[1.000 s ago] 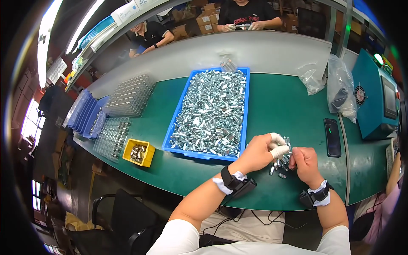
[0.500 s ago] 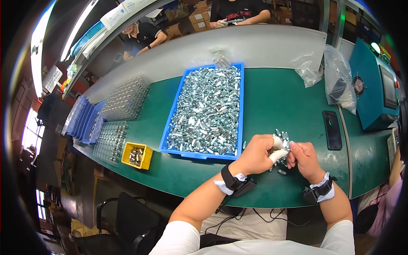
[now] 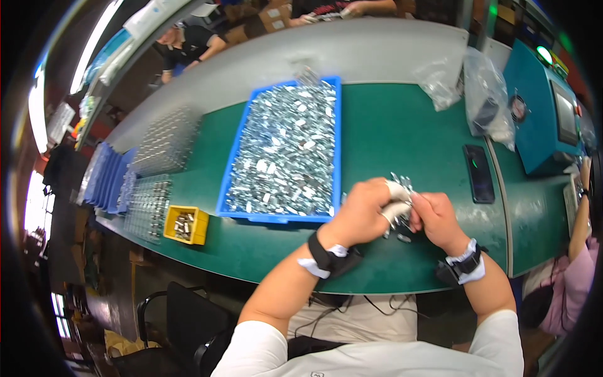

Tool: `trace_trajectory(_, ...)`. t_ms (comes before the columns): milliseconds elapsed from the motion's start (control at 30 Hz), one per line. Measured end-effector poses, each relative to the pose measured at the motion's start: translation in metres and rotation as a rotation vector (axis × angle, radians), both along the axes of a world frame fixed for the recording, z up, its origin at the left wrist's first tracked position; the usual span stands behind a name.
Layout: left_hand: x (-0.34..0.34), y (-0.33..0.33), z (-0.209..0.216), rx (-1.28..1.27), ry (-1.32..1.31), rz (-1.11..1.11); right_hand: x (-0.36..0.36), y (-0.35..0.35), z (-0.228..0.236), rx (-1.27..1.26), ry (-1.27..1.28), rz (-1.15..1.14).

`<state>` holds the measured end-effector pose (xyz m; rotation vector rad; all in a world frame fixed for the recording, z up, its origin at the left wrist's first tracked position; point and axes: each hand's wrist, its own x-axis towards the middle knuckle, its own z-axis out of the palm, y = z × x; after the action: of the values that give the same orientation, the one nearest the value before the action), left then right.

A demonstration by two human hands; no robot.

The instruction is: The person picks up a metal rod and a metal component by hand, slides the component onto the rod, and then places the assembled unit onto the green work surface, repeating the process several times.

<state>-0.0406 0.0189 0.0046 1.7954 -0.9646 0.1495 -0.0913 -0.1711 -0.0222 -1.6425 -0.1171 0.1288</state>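
Note:
My left hand (image 3: 363, 212), with white covers on its thumb and forefinger, is closed in a pinch. Opposite it, my right hand (image 3: 438, 217) has its thumb and fingers pressed together. The fingertips of both meet over a small shiny metal part (image 3: 408, 200), mostly hidden between them and blurred. Below and around the hands, a loose cluster of similar metal parts (image 3: 402, 237) lies on the green table. To the left stands a blue tray (image 3: 337, 144) heaped with silvery metal pieces (image 3: 282, 151).
A yellow bin (image 3: 200, 226) of metal pieces stands left, beside clear racks (image 3: 147, 207) and blue trays (image 3: 103, 179). On the right are a phone (image 3: 479, 174), plastic bags (image 3: 487, 94) and a teal machine (image 3: 534, 113). Other people sit beyond the partition (image 3: 389, 53) and at far right.
The whole view has shifted, so everything appears a little further left and higher. Both hands stay together over the cluster, with the grip hardly altered.

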Motion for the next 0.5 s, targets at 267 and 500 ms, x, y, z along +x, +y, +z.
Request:
trace_trajectory(267, 0.041, 0.044, 0.006, -0.068, 0.03, 0.711, 0.018, -0.018, 0.008, 0.219, -0.014, -0.175)
trace_trajectory(500, 0.021, 0.039, 0.013, 0.701, -0.148, 0.261, 0.017, -0.017, 0.006, 0.161, -0.033, -0.055)
